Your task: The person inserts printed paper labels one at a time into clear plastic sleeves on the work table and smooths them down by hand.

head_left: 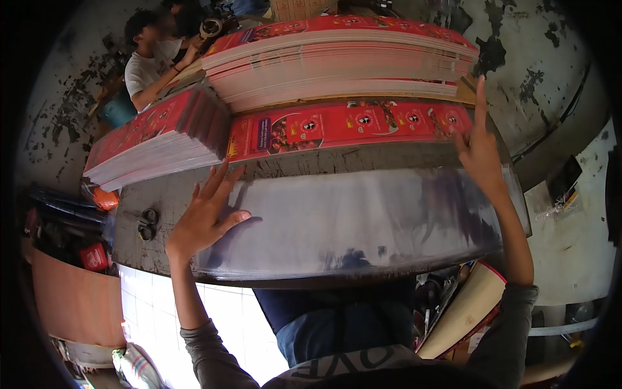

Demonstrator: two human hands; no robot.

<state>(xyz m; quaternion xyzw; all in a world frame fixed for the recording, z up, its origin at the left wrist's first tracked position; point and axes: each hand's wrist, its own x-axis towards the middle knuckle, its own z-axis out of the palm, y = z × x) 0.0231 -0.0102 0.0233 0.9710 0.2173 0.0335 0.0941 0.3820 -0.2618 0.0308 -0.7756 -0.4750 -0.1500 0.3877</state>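
Strip (337, 128), red, printed, flat on desk (133, 201) before tall stack (343, 58); left hand (204, 217) loose, fingers spread, near strip's left end; right hand (483, 152) at right end, grip unclear; clear plastic sheets (350, 220) nearest the person

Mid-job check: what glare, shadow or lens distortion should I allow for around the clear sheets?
Head view: wide-angle bending bows the table and the red printed stack, with blackened corners; head view: the tiled floor is blown out; head view: cloudy reflections streak the clear sheets, with a dark patch beside the left hand.
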